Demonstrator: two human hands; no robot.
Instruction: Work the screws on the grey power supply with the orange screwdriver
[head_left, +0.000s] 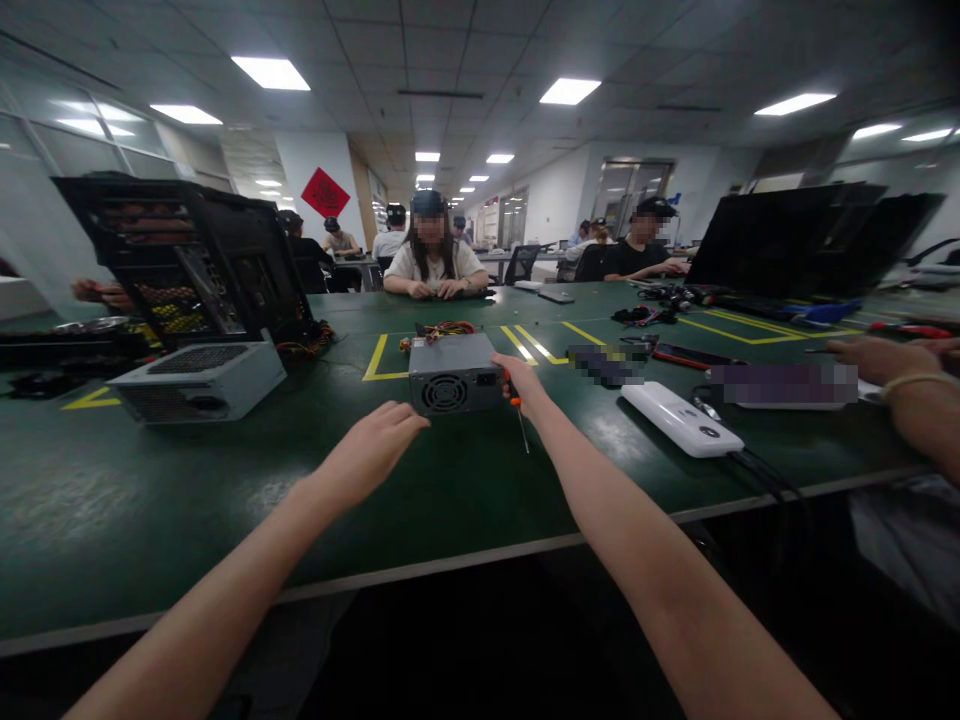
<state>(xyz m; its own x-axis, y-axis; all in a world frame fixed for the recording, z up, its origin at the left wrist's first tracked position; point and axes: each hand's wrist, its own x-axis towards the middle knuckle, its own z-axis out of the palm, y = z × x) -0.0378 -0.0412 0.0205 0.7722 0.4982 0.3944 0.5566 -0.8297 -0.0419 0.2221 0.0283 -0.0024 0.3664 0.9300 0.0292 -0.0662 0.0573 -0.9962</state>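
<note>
A grey computer power supply unit (459,372) sits on the green table in front of me, its fan grille and socket facing me. A bundle of coloured cables (450,330) lies at its back. My right hand (517,383) is closed at its right side, touching the casing, and holds a screwdriver (516,402) with an orange handle and its thin shaft pointing down. By the unit's lower left corner is my left hand (386,432), fingers loosely stretched to the right with nothing visible in them. Whether those fingertips touch the casing is hard to see.
At left stand a second power supply unit (199,380) and an open black computer case (191,260). A white power bank (679,418) with black cables lies at right, near another person's arm (919,400). A person (435,260) sits opposite; black monitors (795,240) stand at right.
</note>
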